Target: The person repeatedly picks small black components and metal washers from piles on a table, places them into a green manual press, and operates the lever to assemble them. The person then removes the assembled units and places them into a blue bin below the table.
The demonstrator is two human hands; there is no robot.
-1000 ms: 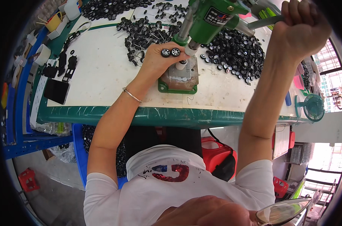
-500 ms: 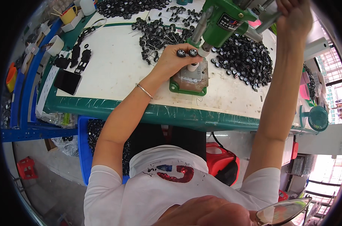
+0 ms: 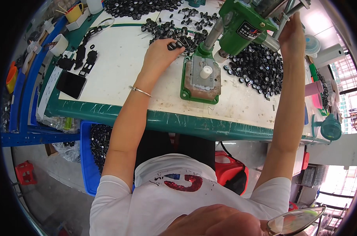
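Note:
My left hand (image 3: 158,57) is closed on small black toy wheels (image 3: 175,45) at the near edge of a pile of wheels on thin axles (image 3: 167,30). The green hand press (image 3: 238,27) stands to the right of that hand. On the press's base plate (image 3: 196,84) a white round post (image 3: 206,72) stands upright with nothing on it. The press ram's white tip (image 3: 220,57) hangs above and apart from the post. My right hand (image 3: 292,37) is raised at the far right, its fingers wrapped round the press's metal lever (image 3: 285,17).
A heap of loose black wheels (image 3: 257,69) lies right of the press, with another pile (image 3: 139,8) at the back. A dark phone (image 3: 71,84) and black plastic parts (image 3: 88,63) lie at left. A blue bin (image 3: 90,173) stands below the green table edge (image 3: 178,122).
My left hand has moved from the post to the left and away from me, taking the wheels to the pile. My right hand has shifted slightly down and left with the lever.

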